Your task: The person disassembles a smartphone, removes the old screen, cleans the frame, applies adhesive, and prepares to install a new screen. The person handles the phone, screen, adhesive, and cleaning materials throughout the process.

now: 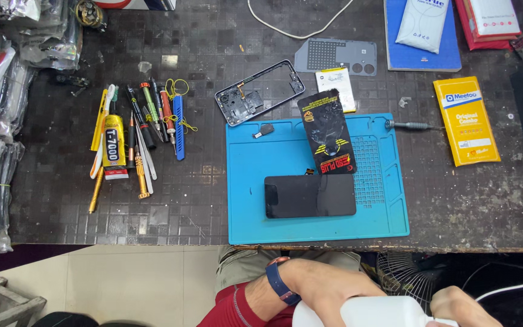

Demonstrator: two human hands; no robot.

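The white plastic bottle [382,312] sat low in our lap, below the near edge of the workbench, lying roughly sideways with its neck pointing right. Our left hand [328,290], a blue band [278,281] on its wrist, was wrapped over the bottle's body, fingers curled down around it. Our right hand [458,306] was closed at the neck end, seemingly pinching the cap or nozzle, though the frame edge cut off the fingertips and we could not tell the exact hold. We judged that the body had to be held firm but not squeezed, since the thin, translucent walls looked soft enough to push liquid out, and that the neck belonged well clear of the bench while the top was worked.

Up on the bench, a dark glossy phone screen [310,195] lay flat on the blue silicone repair mat [246,181], whose right part was moulded into a grid of small pockets. A black printed sachet [327,130] leaned across the mat's far edge. Beyond it lay an empty phone frame [260,92] and a grey back cover [334,56]. To the left, a row of slim screwdrivers and tweezers [146,127] flanked a yellow glue tube [114,142] on the dark tiled surface.
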